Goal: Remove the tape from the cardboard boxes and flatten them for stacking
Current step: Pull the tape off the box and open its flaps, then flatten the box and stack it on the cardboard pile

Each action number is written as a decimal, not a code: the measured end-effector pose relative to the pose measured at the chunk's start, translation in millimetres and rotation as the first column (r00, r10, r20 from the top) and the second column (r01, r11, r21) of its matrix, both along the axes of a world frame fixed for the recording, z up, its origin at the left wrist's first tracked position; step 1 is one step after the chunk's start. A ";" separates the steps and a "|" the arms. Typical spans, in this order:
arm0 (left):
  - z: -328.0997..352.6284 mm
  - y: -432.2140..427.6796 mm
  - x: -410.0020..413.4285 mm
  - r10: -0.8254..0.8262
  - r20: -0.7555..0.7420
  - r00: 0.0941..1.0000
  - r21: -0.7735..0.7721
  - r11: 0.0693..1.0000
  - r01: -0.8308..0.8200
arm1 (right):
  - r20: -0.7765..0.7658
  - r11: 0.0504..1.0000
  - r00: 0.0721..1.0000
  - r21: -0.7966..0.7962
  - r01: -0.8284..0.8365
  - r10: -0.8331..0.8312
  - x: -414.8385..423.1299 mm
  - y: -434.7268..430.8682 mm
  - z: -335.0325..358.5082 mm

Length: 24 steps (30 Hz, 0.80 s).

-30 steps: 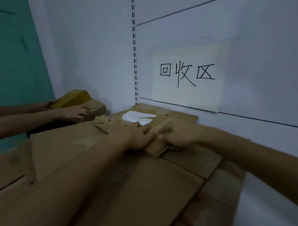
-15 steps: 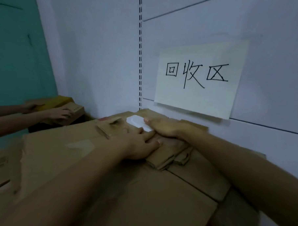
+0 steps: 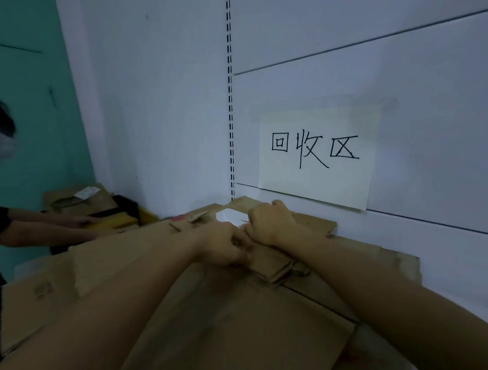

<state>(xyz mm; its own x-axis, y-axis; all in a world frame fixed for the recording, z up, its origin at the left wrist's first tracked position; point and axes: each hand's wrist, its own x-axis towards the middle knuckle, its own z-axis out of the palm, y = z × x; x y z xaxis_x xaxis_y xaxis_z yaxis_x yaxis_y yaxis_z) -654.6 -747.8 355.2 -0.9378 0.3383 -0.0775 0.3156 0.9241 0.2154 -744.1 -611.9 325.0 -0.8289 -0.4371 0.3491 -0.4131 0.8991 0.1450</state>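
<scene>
A small flattened cardboard box (image 3: 271, 263) lies on top of a wide stack of flattened cardboard (image 3: 215, 334) against the wall. A white label (image 3: 228, 215) shows at its far end. My left hand (image 3: 226, 248) sits at the box's left edge, its fingers curled down onto the cardboard. Right beside it and touching it, my right hand (image 3: 269, 223) lies on top of the box by the label, knuckles raised and fingers bent onto the surface. What lies under the fingertips is hidden.
At the left another person's hand (image 3: 83, 219) rests on a yellow box (image 3: 113, 222), with a brown box (image 3: 78, 199) behind. A paper sign (image 3: 317, 159) hangs on the white wall just behind the stack. The stack's right edge (image 3: 417, 272) ends near the wall.
My hands have drawn together on the small box, and their fingers have gone from flat to curled. The view has tilted upward. The other person's hands have shifted on the yellow box.
</scene>
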 end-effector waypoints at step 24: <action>-9.6 46.9 289.3 -0.432 -0.762 0.483 -0.088 0.808 0.583 | -0.184 0.939 0.923 -0.009 0.343 -0.338 423.3 70.4 -24.7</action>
<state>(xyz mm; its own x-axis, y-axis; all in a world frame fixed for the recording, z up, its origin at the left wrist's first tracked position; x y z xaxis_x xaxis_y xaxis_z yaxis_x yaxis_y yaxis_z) -365.2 -700.9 345.6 -0.3061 0.7092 0.6350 0.8320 0.5235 -0.1836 -320.9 -541.5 300.3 -0.8535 -0.1493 0.4992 -0.0477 0.9764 0.2106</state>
